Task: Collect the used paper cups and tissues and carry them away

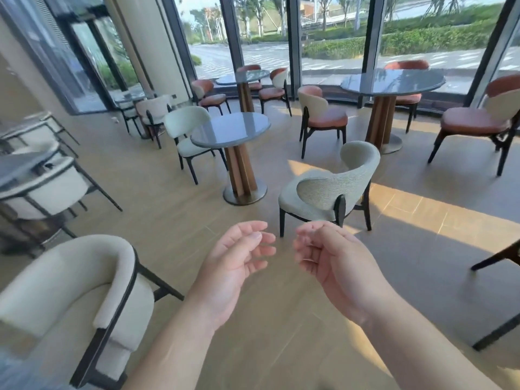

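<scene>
Although the task names used paper cups and tissues, none can be made out with certainty in the head view: the nearest round worktop [230, 130] at about twelve o'clock shows a bare grey top, and so does the larger worktop [392, 81] at one o'clock. A small pale speck on the floor [114, 119] far off at ten o'clock may be litter, and the dim worktop [132, 96] behind it carries something too small to name. The left hand [239, 266] and the right hand [329, 257] hang in front of the body, near each other but apart, fingers loosely curled and grasping nothing. A grey fabric chair [332, 190] stands just beyond them, and a cream armchair [67, 280] sits at eight o'clock. Judging from the task alone, the cups should be light and easily crushed, best taken round the wall below the rim or nested into a stack; dregs could spill if they tip. Tissues would be soft and weightless, so bunching them in the palm or stuffing them into a cup would suit.
</scene>
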`<state>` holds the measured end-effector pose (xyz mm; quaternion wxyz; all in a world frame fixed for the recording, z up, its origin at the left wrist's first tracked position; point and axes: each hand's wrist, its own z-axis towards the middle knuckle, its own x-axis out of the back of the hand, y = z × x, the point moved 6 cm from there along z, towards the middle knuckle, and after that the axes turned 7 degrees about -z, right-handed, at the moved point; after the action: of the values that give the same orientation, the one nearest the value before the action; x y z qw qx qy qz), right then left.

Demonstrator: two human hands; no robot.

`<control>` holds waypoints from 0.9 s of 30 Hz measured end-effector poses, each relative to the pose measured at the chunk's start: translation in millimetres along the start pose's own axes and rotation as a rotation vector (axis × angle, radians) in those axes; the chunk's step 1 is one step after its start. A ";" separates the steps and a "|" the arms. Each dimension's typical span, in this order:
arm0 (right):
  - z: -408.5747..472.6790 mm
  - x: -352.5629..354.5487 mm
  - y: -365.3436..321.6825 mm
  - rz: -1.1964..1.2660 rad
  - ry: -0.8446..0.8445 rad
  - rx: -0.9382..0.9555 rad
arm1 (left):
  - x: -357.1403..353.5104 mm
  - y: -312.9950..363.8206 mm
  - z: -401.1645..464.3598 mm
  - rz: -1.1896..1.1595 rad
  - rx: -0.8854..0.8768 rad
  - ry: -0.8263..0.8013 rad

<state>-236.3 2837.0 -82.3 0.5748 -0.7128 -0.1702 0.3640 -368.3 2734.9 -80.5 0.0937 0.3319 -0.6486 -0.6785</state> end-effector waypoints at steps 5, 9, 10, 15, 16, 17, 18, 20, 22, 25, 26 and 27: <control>99.3 15.2 -34.5 -0.010 -0.142 0.009 | -13.9 29.4 89.1 -0.004 -0.081 0.104; 158.5 17.1 -44.8 0.002 -0.184 -0.003 | -16.2 42.1 130.7 -0.004 -0.130 0.138; 169.5 12.5 -44.4 0.008 -0.211 -0.015 | -13.0 44.3 136.3 -0.013 -0.139 0.164; 235.7 -13.9 -47.7 -0.051 -0.329 -0.016 | 19.7 60.3 183.0 -0.064 -0.188 0.268; 251.0 -16.8 -46.4 -0.052 -0.332 -0.018 | 26.3 60.9 196.0 -0.064 -0.188 0.268; 265.1 -18.6 -43.4 -0.055 -0.330 -0.024 | 32.2 60.2 209.4 -0.061 -0.186 0.264; 278.0 -20.2 -38.6 -0.061 -0.330 -0.031 | 37.7 58.2 223.2 -0.063 -0.180 0.260; 306.1 -23.8 -28.8 -0.086 -0.327 -0.043 | 51.1 55.4 254.5 -0.078 -0.173 0.256; 341.7 -28.7 -23.6 -0.107 -0.296 -0.055 | 67.0 56.7 292.4 -0.097 -0.172 0.251; 404.7 -42.7 -23.0 -0.130 -0.242 -0.054 | 96.9 64.2 354.1 -0.122 -0.163 0.234; 426.3 -51.2 -23.9 -0.136 -0.229 -0.050 | 108.6 69.5 375.2 -0.129 -0.161 0.225; 447.6 -61.8 -24.8 -0.142 -0.220 -0.044 | 120.9 76.1 395.9 -0.133 -0.159 0.215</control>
<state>-593.6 3114.4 -72.1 0.5613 -0.6672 -0.2903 0.3943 -710.0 2980.6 -73.1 0.1436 0.4366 -0.5557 -0.6928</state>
